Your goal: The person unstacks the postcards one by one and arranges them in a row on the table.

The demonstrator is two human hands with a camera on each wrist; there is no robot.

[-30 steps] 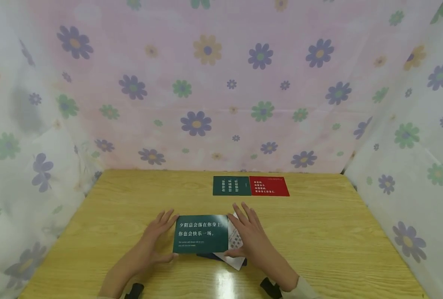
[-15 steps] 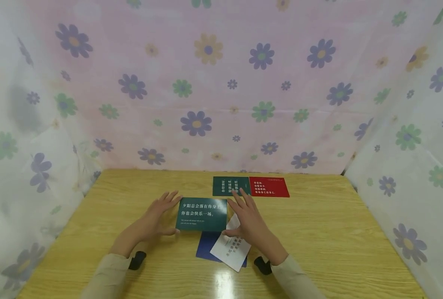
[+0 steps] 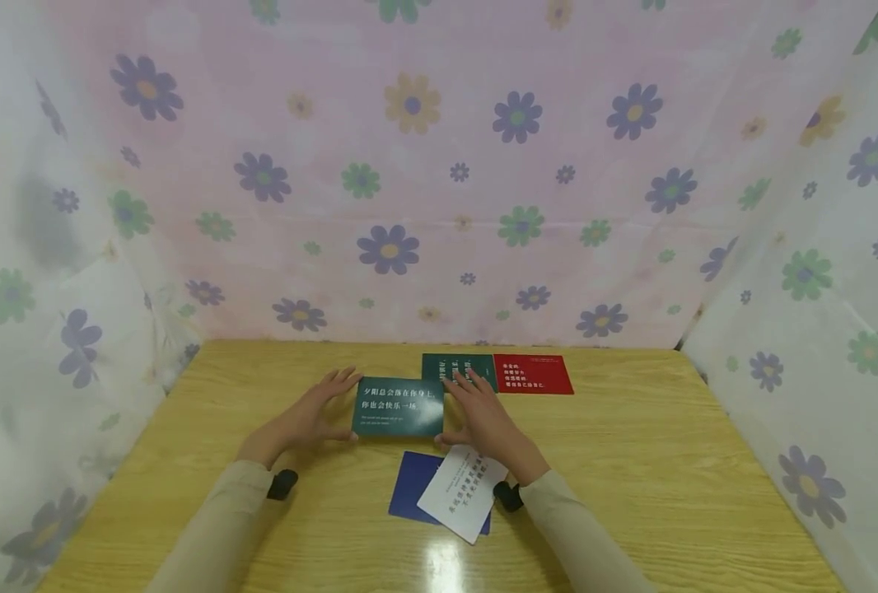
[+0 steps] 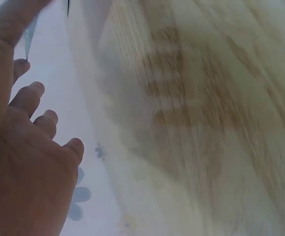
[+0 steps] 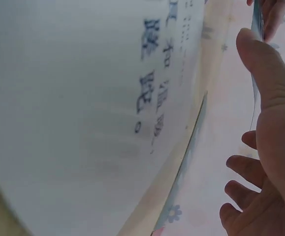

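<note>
Two cards (image 3: pixel 502 374) are apparently done, third card (image 3: pixel 398 409) gripped by left hand (image 3: pixel 301 421) and right hand (image 3: pixel 488 424) fingers, two overlapped cards (image 3: pixel 463 496) left.

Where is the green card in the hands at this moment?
In the head view, the green card is just left of centre, between the left hand and right hand, higher in the picture than the blue card.
</note>
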